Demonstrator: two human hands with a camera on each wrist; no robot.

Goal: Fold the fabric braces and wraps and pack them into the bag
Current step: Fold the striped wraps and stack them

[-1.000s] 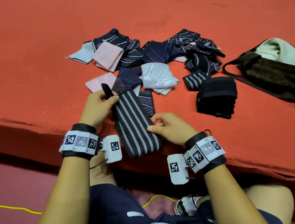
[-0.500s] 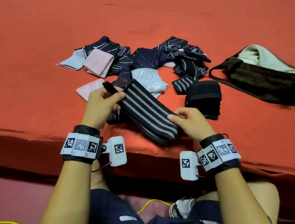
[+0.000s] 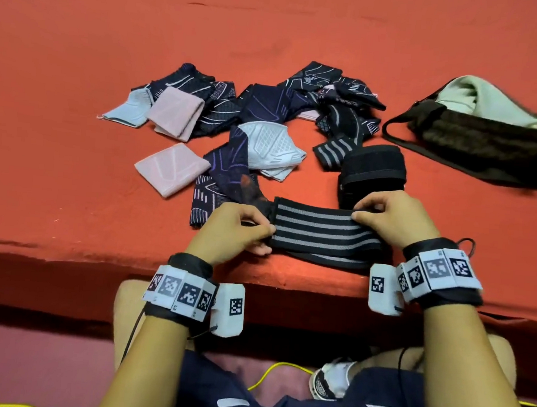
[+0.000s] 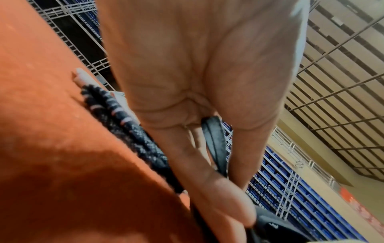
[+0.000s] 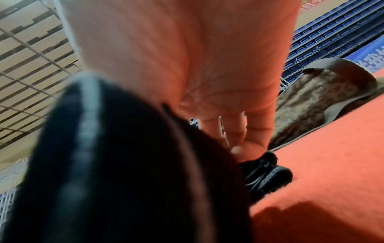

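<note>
A black wrap with grey stripes (image 3: 319, 231) lies crosswise near the front edge of the red table (image 3: 79, 60). My left hand (image 3: 242, 230) pinches its left end, and the left wrist view shows a black strap (image 4: 215, 141) running between the fingers. My right hand (image 3: 388, 217) pinches the right end; the striped wrap (image 5: 104, 164) fills the right wrist view, blurred. A brown bag (image 3: 487, 140) with pale lining lies open at the far right. A folded black brace stack (image 3: 372, 173) sits just behind my right hand.
A loose pile of navy patterned braces (image 3: 268, 107), pink ones (image 3: 176, 112), a pale blue one (image 3: 129, 112) and a white one (image 3: 271, 145) spreads across the middle. A small striped wrap (image 3: 335, 152) lies beside the black stack. The table edge runs just under my wrists.
The striped wrap has swung from pointing diagonally toward me to lying flat and crosswise. My right hand moved right and away to its far end; my left hand came lower.
</note>
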